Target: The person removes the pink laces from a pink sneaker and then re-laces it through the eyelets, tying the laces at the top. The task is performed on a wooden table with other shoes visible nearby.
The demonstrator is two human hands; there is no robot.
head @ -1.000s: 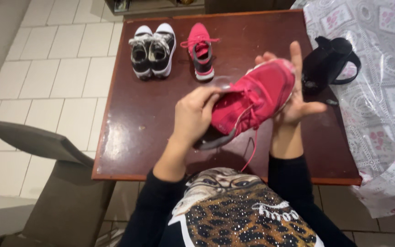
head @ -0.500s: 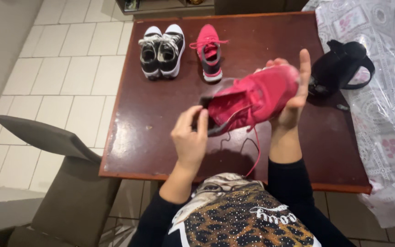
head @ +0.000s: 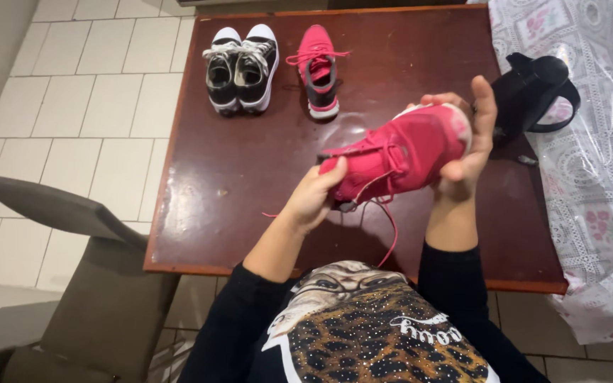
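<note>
I hold a pink sneaker (head: 406, 152) above the dark red-brown table (head: 207, 177), its toe pointing up and to the right. My right hand (head: 466, 152) cups the toe end, fingers wrapped over the front. My left hand (head: 313, 198) grips the heel end from below, thumb on the shoe's upper. Pink laces (head: 390, 230) dangle loose under the shoe toward my chest. The matching pink sneaker (head: 317, 71) stands on the table at the far side.
A pair of black-and-white sneakers (head: 239, 67) stands left of the far pink sneaker. A black bag (head: 530, 92) lies at the right, beside a plastic-covered floral cloth (head: 590, 156). A grey chair (head: 72, 234) stands at the table's left front corner on the white tile floor.
My left hand, which had come off the shoe and hovered below it, has gone back to the heel and gripped it. The shoe sits a little lower and flatter.
</note>
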